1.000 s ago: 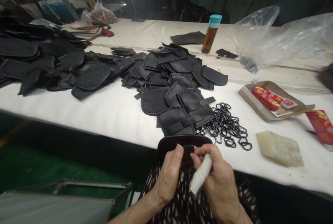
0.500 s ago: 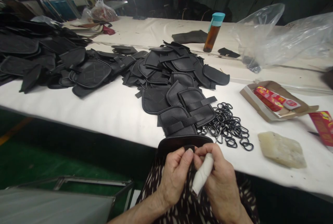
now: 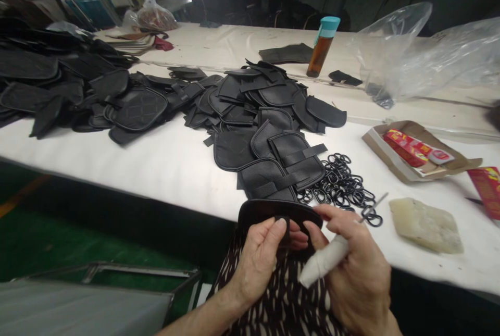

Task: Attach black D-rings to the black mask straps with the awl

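My left hand (image 3: 260, 255) pinches the short strap of a black leather piece (image 3: 255, 212) between thumb and fingers. This piece leans against the table's front edge over my lap, with its rounded rim up. In my right hand (image 3: 359, 268) is an awl (image 3: 324, 261) with a thick, white-wrapped handle. Its thin metal shaft points up and to the right past my knuckles. The thumb and index finger of that hand are spread beside the piece's right edge. Beyond them lies a heap of black D-rings (image 3: 344, 182). What sits under my left fingertips is partly hidden.
Black leather pieces (image 3: 269, 140) are piled on the white table (image 3: 164, 169). On the right are a yellowish block (image 3: 425, 225), an opened cardboard box (image 3: 402, 166) with red-and-yellow packets, and plastic bags (image 3: 437, 65). A bottle (image 3: 322, 49) stands farther back. A metal frame (image 3: 140, 272) is at lower left.
My right hand has drawn away to the right from the strap, its thumb and index finger parting. The awl now shows its shaft pointing up right. My left hand stays on the strap.
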`<state>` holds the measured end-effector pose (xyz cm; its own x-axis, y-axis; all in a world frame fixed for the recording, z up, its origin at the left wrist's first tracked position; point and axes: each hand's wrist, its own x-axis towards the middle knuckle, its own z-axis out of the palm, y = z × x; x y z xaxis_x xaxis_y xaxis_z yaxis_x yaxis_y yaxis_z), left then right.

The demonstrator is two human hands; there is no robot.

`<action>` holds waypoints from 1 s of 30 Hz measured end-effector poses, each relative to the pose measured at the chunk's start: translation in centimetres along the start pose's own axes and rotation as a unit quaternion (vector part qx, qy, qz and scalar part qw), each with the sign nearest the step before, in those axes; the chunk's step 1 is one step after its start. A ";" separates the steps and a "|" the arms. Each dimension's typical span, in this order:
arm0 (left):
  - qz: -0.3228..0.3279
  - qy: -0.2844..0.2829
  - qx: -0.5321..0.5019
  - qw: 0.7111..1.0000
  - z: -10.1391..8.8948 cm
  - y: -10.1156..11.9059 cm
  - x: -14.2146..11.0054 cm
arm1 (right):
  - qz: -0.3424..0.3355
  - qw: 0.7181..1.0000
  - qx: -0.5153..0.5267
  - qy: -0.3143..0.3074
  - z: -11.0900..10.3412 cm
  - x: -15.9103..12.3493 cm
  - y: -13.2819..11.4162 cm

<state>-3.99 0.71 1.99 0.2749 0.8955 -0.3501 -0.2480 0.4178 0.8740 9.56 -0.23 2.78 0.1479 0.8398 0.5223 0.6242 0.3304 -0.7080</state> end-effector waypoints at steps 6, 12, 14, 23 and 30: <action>-0.087 -0.020 -0.113 0.990 -0.4 0.4 0.1 | 0.189 0.965 0.138 -0.121 1.1 2.7 1.2; -0.147 0.036 -0.156 0.976 -0.6 1.3 -0.2 | 0.235 0.952 0.179 -0.087 2.0 2.3 1.0; -0.138 0.044 -0.151 0.978 -0.5 1.3 -0.3 | 0.238 0.948 0.187 -0.094 2.0 2.3 0.8; -0.116 0.037 -0.115 0.986 -0.4 0.7 0.0 | 0.252 0.941 0.203 -0.102 1.8 2.5 0.7; -0.107 0.060 -0.103 0.987 -0.6 0.3 0.1 | 0.263 0.934 0.220 -0.105 1.6 2.5 0.5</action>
<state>-4.57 1.06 2.05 0.2317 0.7900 -0.5677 -0.3825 0.6106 0.6935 8.98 2.76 3.00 0.1632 0.9863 -0.0238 0.1254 -0.0447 -0.9911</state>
